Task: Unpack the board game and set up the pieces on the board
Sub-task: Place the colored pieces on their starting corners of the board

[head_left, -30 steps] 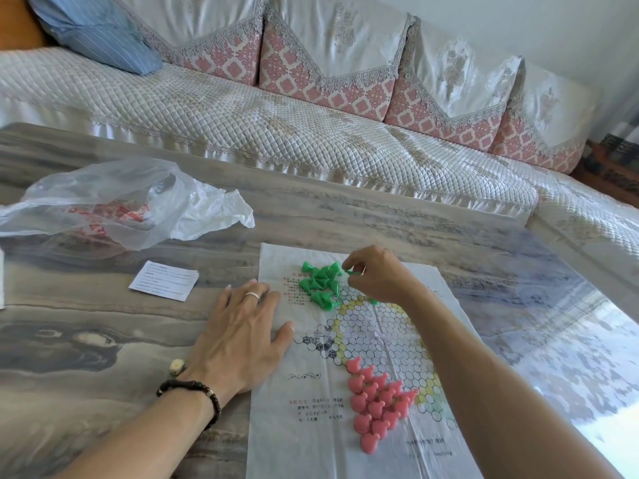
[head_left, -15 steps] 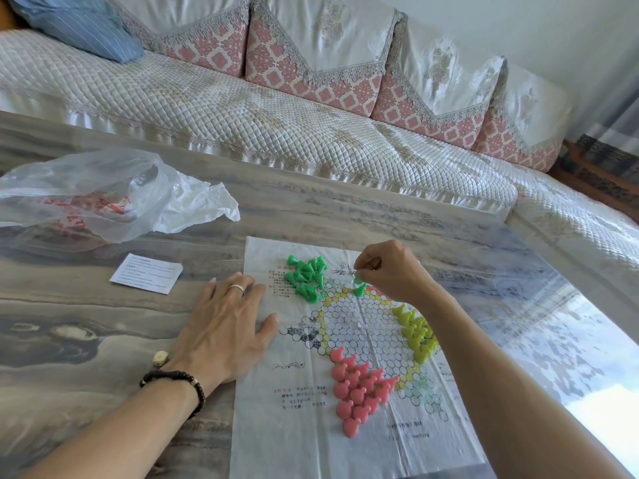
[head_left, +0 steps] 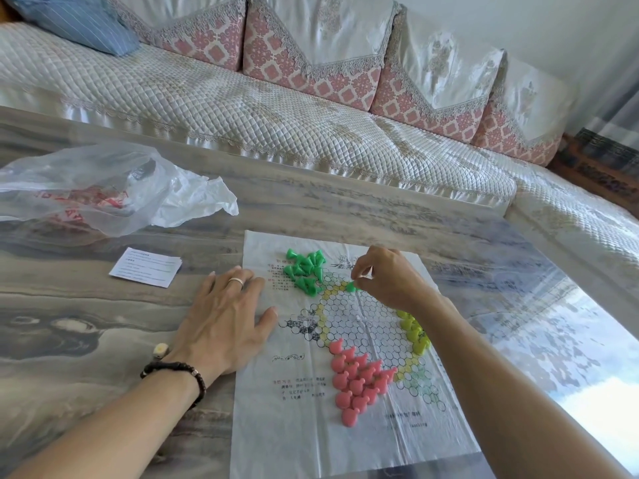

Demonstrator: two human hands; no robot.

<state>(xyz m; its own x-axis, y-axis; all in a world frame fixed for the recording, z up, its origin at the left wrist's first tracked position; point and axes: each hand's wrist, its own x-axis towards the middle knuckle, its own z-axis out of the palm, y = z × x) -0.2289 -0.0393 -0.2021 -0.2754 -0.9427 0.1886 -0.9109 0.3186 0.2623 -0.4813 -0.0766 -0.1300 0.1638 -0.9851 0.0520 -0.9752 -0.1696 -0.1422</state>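
Pink pieces (head_left: 358, 378) set; green pile (head_left: 304, 271) mostly loose. My right grip (head_left: 358, 280) pinches one green piece (head_left: 351, 288) at the board (head_left: 363, 323); left grip (head_left: 224, 319) flat, fingers apart.

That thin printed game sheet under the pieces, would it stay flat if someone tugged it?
Probably not. The thin white printed game sheet shows creases, so it likely flexes and slides easily. The left hand rests flat on its edge, perhaps to pin it. The pink cone-shaped plastic pieces would likely topple.
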